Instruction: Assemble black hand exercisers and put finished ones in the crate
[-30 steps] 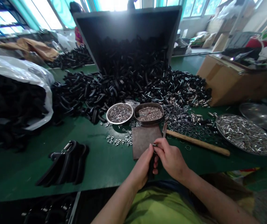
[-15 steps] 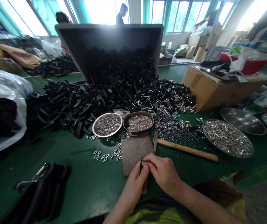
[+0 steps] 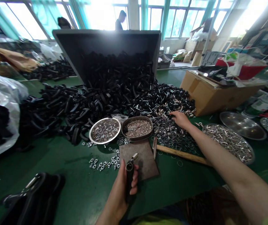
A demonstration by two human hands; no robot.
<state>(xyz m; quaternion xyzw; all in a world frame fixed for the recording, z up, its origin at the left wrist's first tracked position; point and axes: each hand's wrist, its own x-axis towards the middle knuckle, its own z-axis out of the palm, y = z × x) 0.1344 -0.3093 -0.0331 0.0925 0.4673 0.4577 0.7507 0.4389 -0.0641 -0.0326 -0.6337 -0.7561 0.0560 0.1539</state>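
Note:
My left hand is closed round a black handle, held upright over the front of the metal plate. A small coiled metal spring stands out at the handle's top end. Far to the right, my right hand reaches into a heap of small metal fittings, index finger stretched out. No part shows between its fingers, though the fingertips are small in view. Under my right forearm lies a hammer, its head touching the plate.
Behind the plate stand a round dish of metal rings and an oval tin of small pins. A tipped grey bin spills black handles. Rightward are a steel bowl of pins and a cardboard box. Black handles lie front left.
My hands were together over the plate and are now apart. The right hand has moved forward and right to the heap; the left still holds the handle, now with the spring showing.

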